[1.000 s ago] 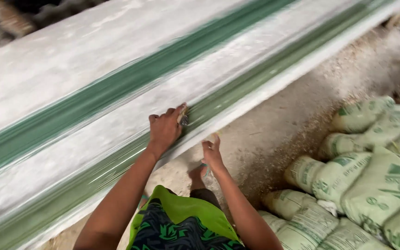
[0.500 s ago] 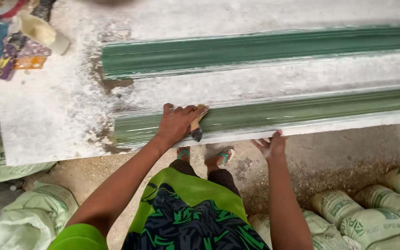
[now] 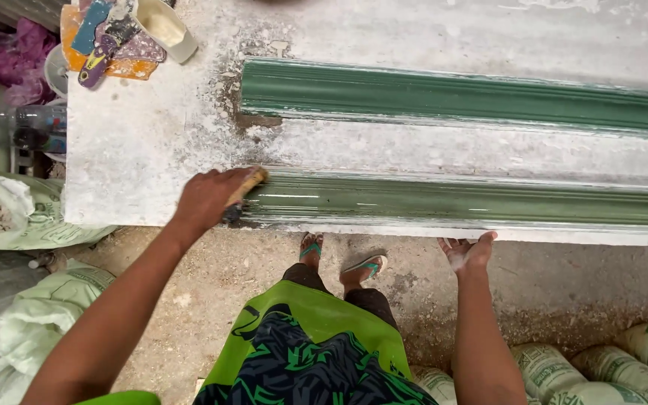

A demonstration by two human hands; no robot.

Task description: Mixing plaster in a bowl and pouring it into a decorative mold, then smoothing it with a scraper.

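The near green moulding [image 3: 459, 201] is lying lengthwise along the front edge of the white, plaster-dusted bench [image 3: 136, 150], running off to the right out of view. At its left end the left hand [image 3: 208, 199] is pressing down, fingers curled around a small tan-edged pad or brush [image 3: 247, 187]; most of that tool is hiding under the hand, so what it is exactly I cannot tell. The right hand [image 3: 468, 251] is sitting further along, just under the bench's front lip, fingers loosely spread and whitened with dust, gripping nothing that shows.

Around the work: a second green moulding [image 3: 459, 97] is lying parallel further back on the bench, with a strip of white surface between the two. At the bench's far left corner a cluster of scrapers and putty knives [image 3: 110, 37] is resting on an orange board, with a cream-coloured scoop [image 3: 165, 28] just beside them. Left of the bench, a clear plastic bottle [image 3: 16, 127] is lying on its side, and pale sacks [image 3: 24, 322] are slumping below it. More green-printed sacks [image 3: 601, 371] are piling up at lower right on the dusty floor [image 3: 249, 270]. Nothing is lying across the near moulding ahead of the left hand.

The moulding itself is looking glossy and wet, dark green with ridged profile lines and pale streaks along its lower edge. The person's feet in sandals [image 3: 343, 259] are standing between the two arms.
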